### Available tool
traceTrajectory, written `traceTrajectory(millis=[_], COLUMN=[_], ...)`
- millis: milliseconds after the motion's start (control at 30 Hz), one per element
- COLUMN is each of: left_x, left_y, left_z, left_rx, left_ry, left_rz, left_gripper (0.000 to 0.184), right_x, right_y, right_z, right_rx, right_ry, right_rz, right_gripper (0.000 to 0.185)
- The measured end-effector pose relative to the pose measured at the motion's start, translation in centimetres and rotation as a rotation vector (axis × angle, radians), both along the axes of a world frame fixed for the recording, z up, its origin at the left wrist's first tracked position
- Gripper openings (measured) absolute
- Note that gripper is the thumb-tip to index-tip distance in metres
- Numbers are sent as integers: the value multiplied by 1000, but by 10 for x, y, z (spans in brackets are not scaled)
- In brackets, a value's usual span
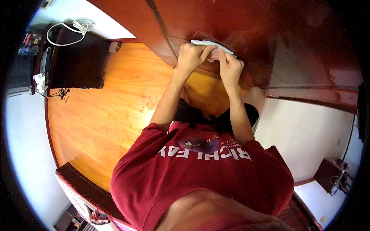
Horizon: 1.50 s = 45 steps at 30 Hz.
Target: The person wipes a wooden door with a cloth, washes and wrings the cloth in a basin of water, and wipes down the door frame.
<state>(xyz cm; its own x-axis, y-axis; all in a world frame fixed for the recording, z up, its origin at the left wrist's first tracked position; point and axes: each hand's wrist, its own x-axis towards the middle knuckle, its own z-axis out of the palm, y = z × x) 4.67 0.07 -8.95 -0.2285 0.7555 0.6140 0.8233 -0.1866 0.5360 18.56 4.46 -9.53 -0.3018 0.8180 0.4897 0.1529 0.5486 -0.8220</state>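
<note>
seen from the wearer's own head, looking steeply down past a dark red shirt [200, 173] with upside-down white lettering. ahead, at the near edge of a glossy reddish counter [250, 23], a pale folded piece [204, 42], cloth or paper, too small to tell which, held in both hands. left hand [190, 57] with its grip closed on the piece toward the left, right hand [231, 69] with its grip closed on it farther right, thumbs and fingers bent inward and close together near the middle. hard to tell whether touching the counter or just above it. below the hands, an opening down to the yellow wooden floor [96, 100]. main risk, by judgement: a slip of either grip, likely from pinching with fingertips alone, and so a drop through that opening to the floor. also possible: tearing or uneven creasing, if thin material, from pulling too hard in opposite directions. possible too: a smear or scuff on the shiny counter, from knuckles rubbing along the edge. inside of the folds hidden by fingers.
</note>
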Motion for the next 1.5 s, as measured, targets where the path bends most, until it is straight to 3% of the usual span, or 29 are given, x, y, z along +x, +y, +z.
traceTrajectory(millis=[233,267,467,633,667,733,800,900,1067,1200,1500], left_x=[-71,-81,-102,-117,-118,-119,-122,-120,-117,-106,-79], left_y=[-24,-24,-24,-28,-28,-27,-28,-29,-24,-23,-16], left_z=[-6,-2,83,154,153,149,132,91,95,155,162], left_rx=[70,42,213,231,229,230,204,148,197,207,209], left_ry=[-95,-98,-36,-153,-155,-518,-618,-852,-797,-643,-751], left_rz=[235,267,419,464,463,273,211,165,206,199,99], left_gripper=[22,23,22,38,38,43,49,53,54,56,50], right_x=[-82,-93,-134,-158,-159,-158,-153,-149,-150,-144,-121], right_y=[-12,-13,-18,-18,-18,-19,-22,-18,-20,-24,-18], right_z=[12,16,93,147,148,149,145,105,109,159,143], right_rx=[13,52,169,239,238,201,183,184,156,156,236], right_ry=[-137,-35,135,140,139,171,158,107,132,236,265], right_rz=[203,204,187,163,162,191,210,258,228,177,136], right_gripper=[17,17,17,18,18,17,16,13,14,16,11])
